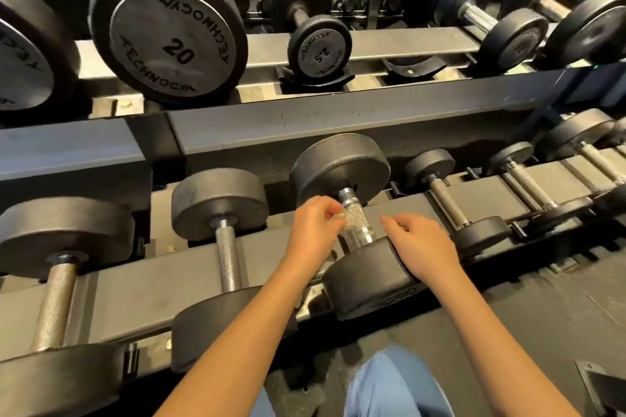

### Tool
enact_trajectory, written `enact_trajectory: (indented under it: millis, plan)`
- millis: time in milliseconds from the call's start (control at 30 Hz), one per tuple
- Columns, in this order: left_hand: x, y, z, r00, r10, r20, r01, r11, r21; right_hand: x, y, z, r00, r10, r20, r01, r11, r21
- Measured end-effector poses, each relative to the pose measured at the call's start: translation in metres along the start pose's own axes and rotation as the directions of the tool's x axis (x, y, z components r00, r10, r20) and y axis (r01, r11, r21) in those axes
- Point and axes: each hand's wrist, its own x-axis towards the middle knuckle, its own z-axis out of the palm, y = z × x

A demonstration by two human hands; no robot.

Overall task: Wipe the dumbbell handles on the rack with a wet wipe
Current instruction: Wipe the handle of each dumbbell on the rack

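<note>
1. The wet wipe (pixel 340 216) is a small, pale, crumpled wad. It is pressed against the left side of a knurled chrome handle (pixel 358 213), about midway along the rack's lower tier.
2. The left hand (pixel 313 230) has it: thumb and fingers (pixel 326 207) are bunched together and pinch the wipe right at the handle.
3. The handle belongs to a black, round-headed dumbbell (pixel 340 169) lying across the lower rails. One head sits toward the back beam and the near head (pixel 369 281) toward the person.
4. The right hand (pixel 425 247) lies on top of the near head, just to the right of the handle. Its fingers are curled inward with the tips toward the handle, and I cannot tell whether they grip anything.
5. To the left on the same tier lies a bigger dumbbell (pixel 220 203), and beyond it a larger one again (pixel 61 234). To the right, a smaller dumbbell (pixel 430 167) starts a row that shrinks toward the far end.
6. The rack (pixel 338 115) is grey steel, with a scuffed beam between its tiers. On the upper tier a large dumbbell marked 20 (pixel 169 44) stands to the left of a small dumbbell marked 2.5 (pixel 320 51).
7. Below the forearms, a knee in blue trousers (pixel 396 386) shows over the dark floor (pixel 508 332).
</note>
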Motion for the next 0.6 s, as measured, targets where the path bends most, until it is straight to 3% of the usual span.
enact_trajectory:
  millis: [200,367,600]
  plan:
    - [0.035,0.001,0.023,0.991,0.093,-0.093,-0.087,0.994,0.066,0.004,0.005,0.005,0.999,-0.010,-0.031,0.010,1.000,0.006]
    - [0.040,-0.008,0.033,0.989,0.144,-0.022,-0.137,0.973,0.188,0.004,0.007,0.007,0.997,-0.015,-0.070,0.017,0.999,0.029]
    - [0.026,-0.009,0.025,0.938,0.197,0.285,-0.243,0.960,0.137,0.004,0.005,0.005,0.999,-0.007,-0.053,0.008,1.000,0.012]
